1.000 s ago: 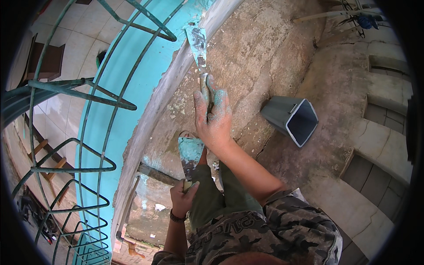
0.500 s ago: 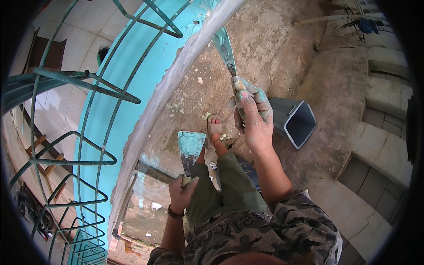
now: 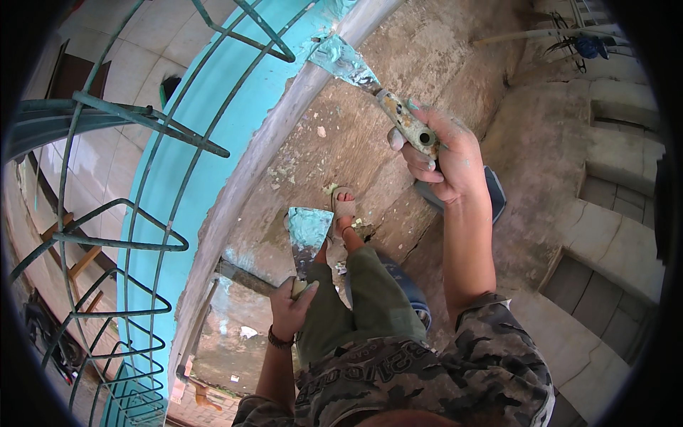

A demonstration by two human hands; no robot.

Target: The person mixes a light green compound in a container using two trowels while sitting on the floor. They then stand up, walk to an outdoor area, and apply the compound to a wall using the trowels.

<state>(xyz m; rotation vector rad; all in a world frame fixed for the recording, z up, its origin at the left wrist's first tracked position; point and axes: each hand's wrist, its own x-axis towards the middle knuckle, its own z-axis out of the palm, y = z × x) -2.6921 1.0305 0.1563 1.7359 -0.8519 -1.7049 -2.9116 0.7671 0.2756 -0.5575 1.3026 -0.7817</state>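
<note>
My right hand is closed round the worn handle of a putty knife. Turquoise paste coats its blade, which lies over the edge of the turquoise wall top. Specks of the same paste mark the fingers. Lower down, my left hand grips the handle of a second, wider putty knife. Its blade points away from me and carries a thick smear of turquoise paste. That blade hangs in front of my leg, apart from the wall.
A green metal grille with bent bars rises along the wall at the left. Behind my right forearm stands a grey bin, partly hidden. A dark blue container is beside my legs. Stepped masonry lines the right side.
My right hand has turned and shifted right, swinging its putty knife's blade left onto the wall edge. The forearm now covers much of the bin. My left hand has barely moved.
</note>
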